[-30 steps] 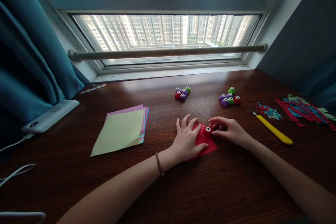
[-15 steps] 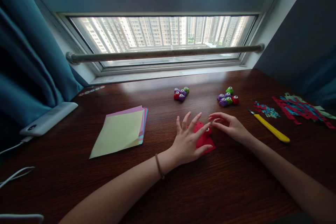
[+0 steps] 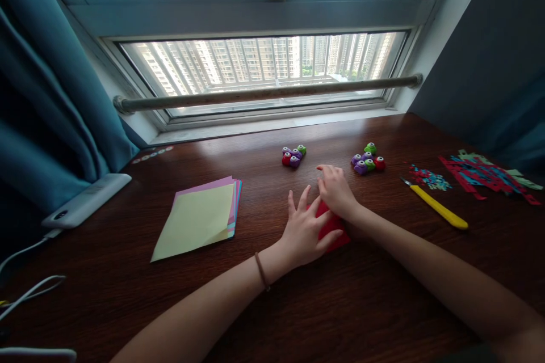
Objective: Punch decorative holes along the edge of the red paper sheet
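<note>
Pressing flat, the left hand [image 3: 304,232] pins a folded red paper sheet [image 3: 331,226] to the glossy dark wooden desk [image 3: 340,306]; the right hand [image 3: 336,190], fingers loosely open and gripping nothing visible, rests across its far edge. The thin, slick paper could slide if pressure eases.

My right hand [image 3: 336,191] is off the small red punch, which sat on the red paper [image 3: 330,226] w/ my fingertips on it 1 s ago; the punch is now hidden. The hand has moved toward 11 o'clock, lying over the paper's far edge, fingers reaching twd the punch cluster [image 3: 293,155]. Left hand [image 3: 305,229] has its fingers lifted and spread, palm on the paper.
</note>
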`<act>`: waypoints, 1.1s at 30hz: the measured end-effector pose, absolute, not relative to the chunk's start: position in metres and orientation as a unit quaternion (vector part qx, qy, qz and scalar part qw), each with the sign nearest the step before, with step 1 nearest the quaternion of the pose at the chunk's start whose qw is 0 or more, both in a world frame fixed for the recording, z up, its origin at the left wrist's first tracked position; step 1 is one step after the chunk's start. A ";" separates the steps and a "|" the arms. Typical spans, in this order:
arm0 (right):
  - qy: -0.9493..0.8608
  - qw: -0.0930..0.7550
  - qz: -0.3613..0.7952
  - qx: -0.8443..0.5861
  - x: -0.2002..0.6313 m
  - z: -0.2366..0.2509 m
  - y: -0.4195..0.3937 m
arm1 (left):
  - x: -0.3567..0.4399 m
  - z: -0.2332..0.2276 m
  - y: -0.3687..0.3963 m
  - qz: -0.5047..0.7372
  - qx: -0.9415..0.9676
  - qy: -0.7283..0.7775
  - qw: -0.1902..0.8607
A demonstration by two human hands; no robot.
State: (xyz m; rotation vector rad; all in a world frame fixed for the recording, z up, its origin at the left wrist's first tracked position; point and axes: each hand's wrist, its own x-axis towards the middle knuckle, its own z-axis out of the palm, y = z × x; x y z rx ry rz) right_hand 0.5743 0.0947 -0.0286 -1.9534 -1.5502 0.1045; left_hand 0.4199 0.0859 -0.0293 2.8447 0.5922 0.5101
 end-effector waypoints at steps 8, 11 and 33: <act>-0.577 0.220 0.005 -0.786 0.567 -0.036 0.090 | 0.420 -0.029 0.086 0.164 0.965 0.192 0.070; -0.572 0.200 -0.002 -0.796 0.566 -0.034 0.089 | 0.421 -0.027 0.086 0.163 0.966 0.194 0.058; -0.546 0.178 -0.008 -0.818 0.564 -0.034 0.085 | 0.421 -0.026 0.084 0.164 0.968 0.186 0.038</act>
